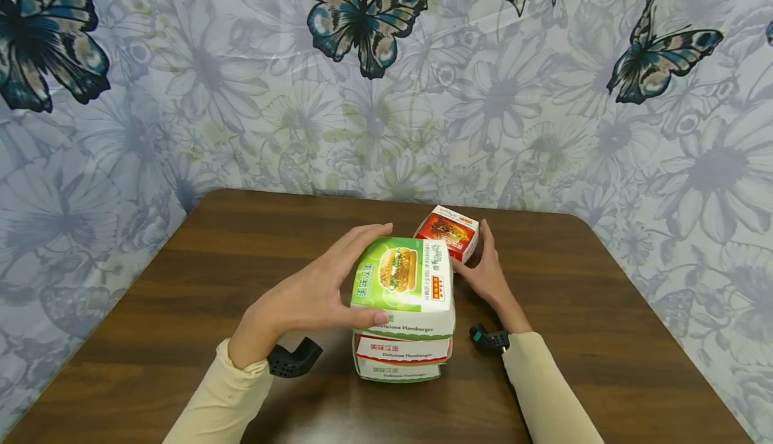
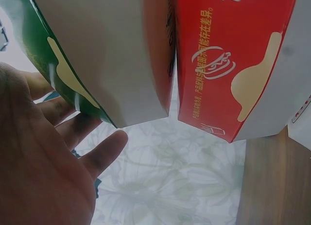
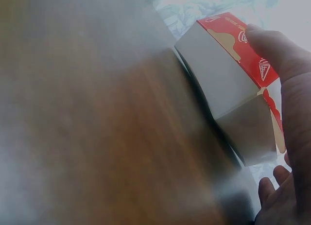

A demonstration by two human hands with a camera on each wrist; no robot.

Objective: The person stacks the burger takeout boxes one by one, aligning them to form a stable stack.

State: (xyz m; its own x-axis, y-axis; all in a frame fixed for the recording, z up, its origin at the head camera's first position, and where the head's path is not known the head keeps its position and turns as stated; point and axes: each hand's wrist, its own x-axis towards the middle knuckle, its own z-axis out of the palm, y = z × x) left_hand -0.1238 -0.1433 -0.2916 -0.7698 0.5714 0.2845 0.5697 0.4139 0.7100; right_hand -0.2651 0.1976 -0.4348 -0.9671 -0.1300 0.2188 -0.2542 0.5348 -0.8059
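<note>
Burger boxes stand in a stack in front of me, with a green box [image 1: 389, 276] on top, a red-trimmed box [image 1: 403, 348] in the middle and a green-trimmed one [image 1: 398, 370] at the bottom. My left hand [image 1: 308, 290] spans the top box, thumb against its front face and fingers reaching round the far side. In the left wrist view those fingers [image 2: 109, 149] partly disappear behind the green box. Behind the stack, my right hand [image 1: 488, 273] holds a separate red burger box [image 1: 448, 233] by its right side, the thumb on its red printed side [image 3: 233, 35].
All of this is on a brown wooden table [image 1: 290, 229]. A wall cloth [image 1: 374, 129] with flowers and butterflies hangs behind it. Dark wrist devices [image 1: 294, 358] are worn on both wrists.
</note>
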